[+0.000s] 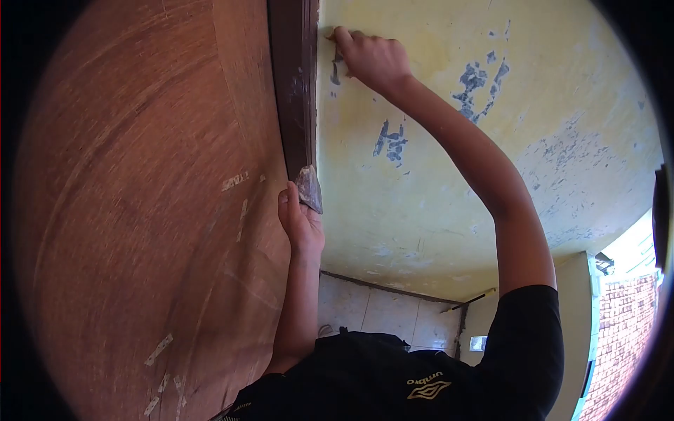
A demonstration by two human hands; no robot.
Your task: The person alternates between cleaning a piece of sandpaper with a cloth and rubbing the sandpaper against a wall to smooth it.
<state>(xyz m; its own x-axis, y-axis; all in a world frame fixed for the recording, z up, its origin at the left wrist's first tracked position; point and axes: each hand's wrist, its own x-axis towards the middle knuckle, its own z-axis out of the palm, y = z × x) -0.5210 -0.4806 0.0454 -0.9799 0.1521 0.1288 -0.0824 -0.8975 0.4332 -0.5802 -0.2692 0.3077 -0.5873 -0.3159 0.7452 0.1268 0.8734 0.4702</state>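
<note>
My right hand (375,62) is closed against the yellow wall (421,210), high up beside the dark door frame (295,91). A small dark edge shows below its fingers, but I cannot make out what they grip. Lower down, my left hand (302,223) is closed around a flat, wedge-shaped grey piece (309,188) with a rough, smeared surface. Its thumb points up along the piece, which overlaps the bottom of the visible frame. Whether this is a coated blade or a slab of filler cannot be told.
Grey patches (474,77) of flaked paint mark the wall. A brown wooden door panel (140,175) with torn tape bits stands close on the left. Below lies a tiled floor (379,309), with a thin black-and-yellow stick (472,300) by the wall. Brickwork (628,323) appears far right.
</note>
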